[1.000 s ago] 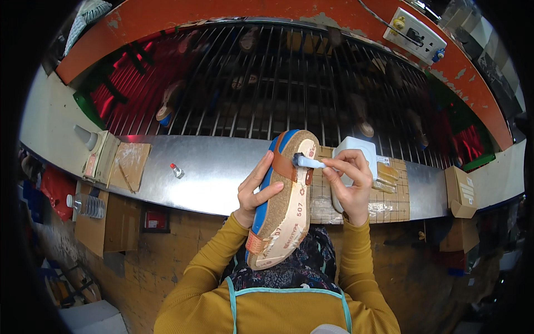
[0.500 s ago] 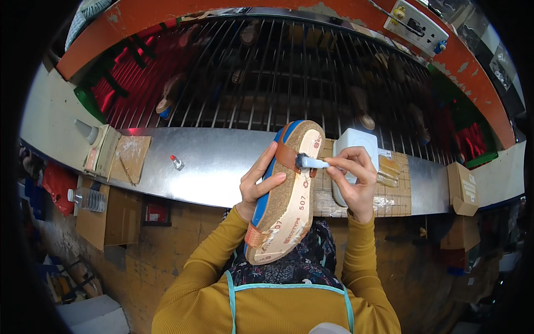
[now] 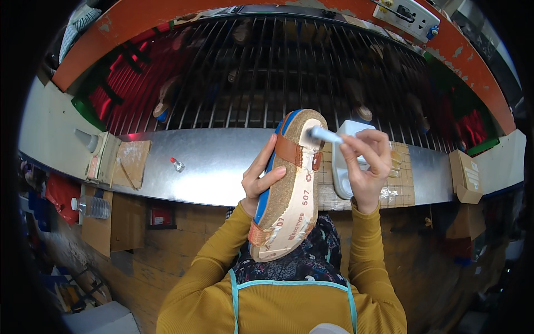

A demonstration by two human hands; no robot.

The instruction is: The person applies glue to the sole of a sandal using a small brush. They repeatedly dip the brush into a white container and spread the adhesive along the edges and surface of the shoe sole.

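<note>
My left hand point(image 3: 259, 177) grips the side of a sandal point(image 3: 278, 195), turned with its underside up. It has a cork layer, a pale insole board with printing, a brown strap point(image 3: 290, 151) folded over the edge and a blue form showing along the left side. Between the thumb and fingers of my right hand point(image 3: 367, 164) is a small brush point(image 3: 327, 135) with a pale blue handle. Its blurred dark head is at the upper end of the pale board; whether it touches cannot be made out. Behind my right hand stands a white plastic container point(image 3: 340, 172).
A metal ledge point(image 3: 222, 161) borders a rack of rollers point(image 3: 256, 83) carrying several shoe parts. A small red-capped bottle point(image 3: 177, 164) lies on the ledge. Cardboard point(image 3: 403, 192) lies at right beside an open box point(image 3: 466, 178); a plastic bottle point(image 3: 92, 207) is at left.
My right hand has moved the brush up, from the brown strap to the upper end of the board. My left hand keeps hold of the sandal, which has shifted slightly upward.
</note>
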